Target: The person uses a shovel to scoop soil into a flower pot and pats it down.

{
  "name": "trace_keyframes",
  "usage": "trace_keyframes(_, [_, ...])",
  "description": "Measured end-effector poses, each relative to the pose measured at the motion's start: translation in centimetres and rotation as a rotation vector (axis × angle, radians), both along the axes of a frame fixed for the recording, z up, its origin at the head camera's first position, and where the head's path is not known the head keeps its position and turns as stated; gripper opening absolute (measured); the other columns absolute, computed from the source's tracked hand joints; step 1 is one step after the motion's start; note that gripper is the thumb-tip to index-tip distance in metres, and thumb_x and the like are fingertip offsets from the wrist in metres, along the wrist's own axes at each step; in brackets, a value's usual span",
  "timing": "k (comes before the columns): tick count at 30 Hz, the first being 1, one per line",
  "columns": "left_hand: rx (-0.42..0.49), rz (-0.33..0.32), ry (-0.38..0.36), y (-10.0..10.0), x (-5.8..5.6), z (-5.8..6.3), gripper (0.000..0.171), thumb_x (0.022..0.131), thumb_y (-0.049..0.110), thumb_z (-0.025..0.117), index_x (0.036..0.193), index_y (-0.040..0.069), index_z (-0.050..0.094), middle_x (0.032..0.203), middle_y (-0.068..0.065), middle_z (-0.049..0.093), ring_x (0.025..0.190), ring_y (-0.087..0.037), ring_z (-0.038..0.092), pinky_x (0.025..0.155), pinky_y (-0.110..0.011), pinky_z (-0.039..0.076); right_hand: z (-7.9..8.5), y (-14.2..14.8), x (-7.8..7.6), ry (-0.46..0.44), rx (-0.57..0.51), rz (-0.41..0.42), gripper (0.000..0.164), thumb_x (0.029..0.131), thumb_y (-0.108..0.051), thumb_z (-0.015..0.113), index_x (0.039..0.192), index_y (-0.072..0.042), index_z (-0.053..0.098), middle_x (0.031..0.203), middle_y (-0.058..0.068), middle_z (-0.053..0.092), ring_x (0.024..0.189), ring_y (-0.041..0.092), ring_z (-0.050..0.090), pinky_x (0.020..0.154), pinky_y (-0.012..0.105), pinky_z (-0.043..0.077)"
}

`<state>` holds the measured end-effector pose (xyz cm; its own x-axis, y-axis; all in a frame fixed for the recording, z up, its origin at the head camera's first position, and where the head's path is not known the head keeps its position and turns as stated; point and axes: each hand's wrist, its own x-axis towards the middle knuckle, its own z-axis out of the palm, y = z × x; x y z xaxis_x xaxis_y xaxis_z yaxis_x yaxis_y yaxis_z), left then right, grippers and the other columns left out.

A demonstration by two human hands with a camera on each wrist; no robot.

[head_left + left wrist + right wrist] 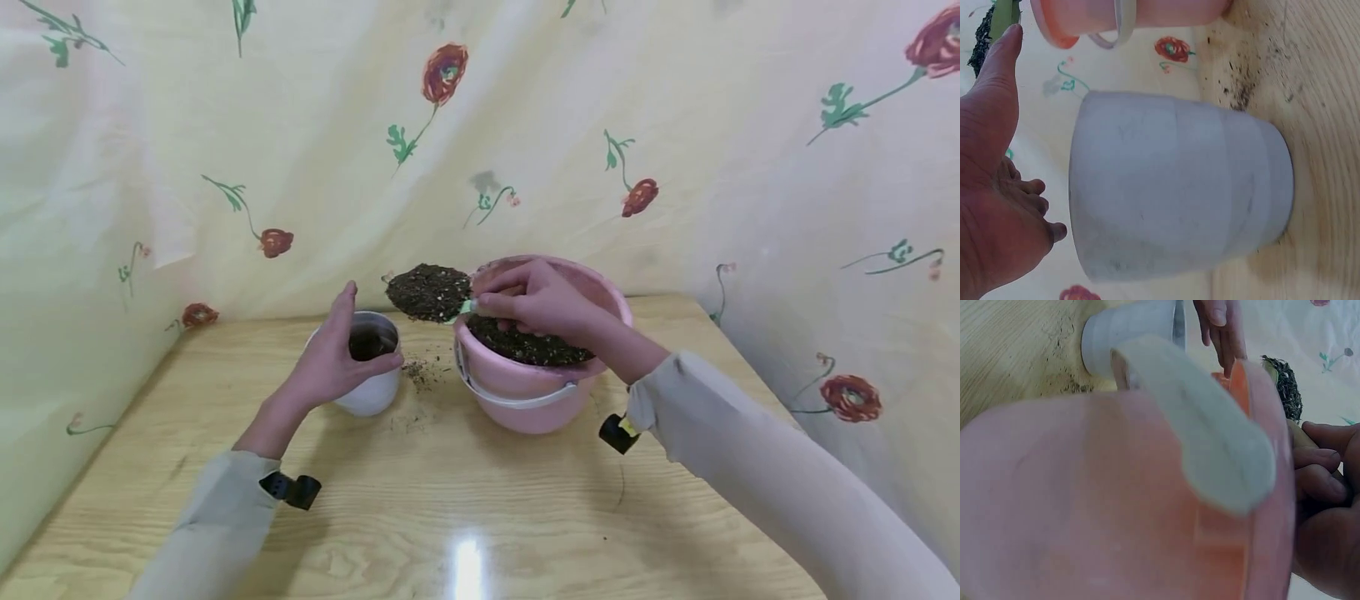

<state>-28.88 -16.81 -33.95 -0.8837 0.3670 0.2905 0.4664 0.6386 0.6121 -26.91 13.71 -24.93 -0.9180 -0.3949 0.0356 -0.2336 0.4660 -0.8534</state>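
My right hand grips the handle of a green garden trowel over the left rim of a pink bucket. Dark soil is heaped on the trowel's blade, which points left, between the bucket and a white pot. More potting soil lies inside the bucket. My left hand is at the pot's near side by the rim, thumb and fingers spread apart. In the left wrist view, the pot stands apart from the fingers. Something dark shows inside the pot; its depth is hard to tell.
Loose soil crumbs are scattered on the wooden table between pot and bucket. A white bucket handle hangs down the bucket's front. Flower-patterned cloth rises behind and at both sides of the table.
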Motion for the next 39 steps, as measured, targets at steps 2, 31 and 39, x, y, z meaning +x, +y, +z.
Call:
trace_keyframes(2, [-0.004,0.019,-0.001,-0.6,0.0,-0.3,0.120,0.077,0.050,0.077,0.155,0.018,-0.009,0.161,-0.011,0.000,0.145,-0.037,0.008,0.110,-0.061,0.020,-0.3,-0.8,-0.2,0.000,-0.011,0.013,0.025,0.094,-0.023,0.064,0.114,-0.009,0.071,0.073,0.015,0.065,0.049,0.010,0.046,0.044,0.022,0.037])
trace_keyframes(31, [0.114,0.162,-0.158,-3.8,-0.8,-3.7,0.125,0.071,0.047,0.083,0.154,0.004,0.001,0.159,-0.020,0.005,0.144,-0.038,0.013,0.111,-0.059,0.021,-0.8,-8.1,-3.5,-0.132,0.030,0.000,0.029,0.095,-0.022,0.062,0.116,-0.004,0.069,0.080,0.016,0.067,0.042,0.008,0.035,0.043,0.023,0.032])
trace_keyframes(39, [0.113,0.166,-0.187,-3.9,-1.4,-3.6,0.125,0.071,0.050,0.082,0.154,0.003,0.000,0.159,-0.020,0.010,0.144,-0.037,0.013,0.113,-0.057,0.019,-0.6,-9.1,-4.8,-0.102,0.147,0.020,0.027,0.093,-0.021,0.063,0.113,-0.005,0.070,0.079,0.013,0.069,0.045,0.009,0.045,0.047,0.024,0.039])
